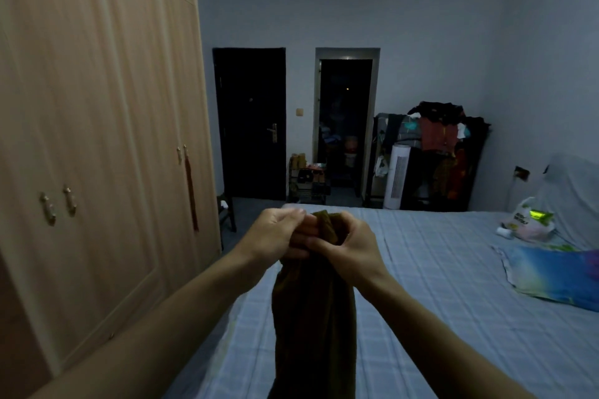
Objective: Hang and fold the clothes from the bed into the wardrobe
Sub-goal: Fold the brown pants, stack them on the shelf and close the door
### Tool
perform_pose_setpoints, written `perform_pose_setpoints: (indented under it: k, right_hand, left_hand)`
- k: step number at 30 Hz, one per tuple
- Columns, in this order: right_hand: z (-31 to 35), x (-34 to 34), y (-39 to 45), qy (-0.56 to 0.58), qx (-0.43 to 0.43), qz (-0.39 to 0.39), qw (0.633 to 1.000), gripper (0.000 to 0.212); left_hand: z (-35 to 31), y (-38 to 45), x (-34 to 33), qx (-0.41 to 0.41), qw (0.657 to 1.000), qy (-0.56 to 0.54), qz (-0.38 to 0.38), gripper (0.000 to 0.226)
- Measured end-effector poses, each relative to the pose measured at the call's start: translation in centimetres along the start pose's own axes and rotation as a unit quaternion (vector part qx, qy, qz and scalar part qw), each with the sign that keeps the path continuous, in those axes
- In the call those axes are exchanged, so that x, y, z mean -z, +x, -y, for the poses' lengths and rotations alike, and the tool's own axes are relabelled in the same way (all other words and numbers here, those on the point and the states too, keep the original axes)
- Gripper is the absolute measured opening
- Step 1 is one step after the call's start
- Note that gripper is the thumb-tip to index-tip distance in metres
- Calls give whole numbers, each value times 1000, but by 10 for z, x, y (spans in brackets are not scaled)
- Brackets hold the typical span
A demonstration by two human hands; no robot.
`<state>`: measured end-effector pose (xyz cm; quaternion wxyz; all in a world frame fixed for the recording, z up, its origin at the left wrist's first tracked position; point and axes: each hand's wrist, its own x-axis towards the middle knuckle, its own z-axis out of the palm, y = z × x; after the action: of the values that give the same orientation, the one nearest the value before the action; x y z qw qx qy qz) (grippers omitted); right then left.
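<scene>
Both my arms extend forward at chest height over the near left part of the bed (437, 269), forearms converging toward the centre of the view.

Left hand (275, 236): wrist roughly level, back of the hand facing up and to the left. The fingers are curled inward and bunched at the tips, pinching the top edge of the dark olive-brown garment (314, 308) from its left side.

Right hand (350, 244): wrist bent slightly inward, back of the hand facing me. The fingers are curled round the gathered top of the same garment, with the thumb laid across its front. The two hands are touching or nearly touching at the fabric; a small fold of cloth stands up between them.

The garment hangs straight down from both grips as a narrow bunched column and runs out of the bottom edge of the view. I cannot tell whether its lower end touches the bed.

The wardrobe (97, 139) stands along the left edge of the bed, all visible doors closed. A bright blue pillow (557, 275) lies near the right edge of the bed, with a plastic bag (525, 220) beyond it.
</scene>
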<state>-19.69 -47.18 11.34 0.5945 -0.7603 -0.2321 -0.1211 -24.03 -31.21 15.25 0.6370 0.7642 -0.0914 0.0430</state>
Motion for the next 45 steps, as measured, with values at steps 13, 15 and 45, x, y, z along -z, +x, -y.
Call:
perform_pose_setpoints:
  k: [13,15,45]
  right_hand:
    - [10,55,6,85,41,133,987,26]
    - [12,59,6,101,50,147,983,26]
    - [-22,82,-12,85,-8,72,994,25]
  left_hand:
    - [25,2,61,-206,908,359,67,58]
    - [24,4,56,-209,904,365,82,54]
    - [3,2,28,-128,952,274,47,23]
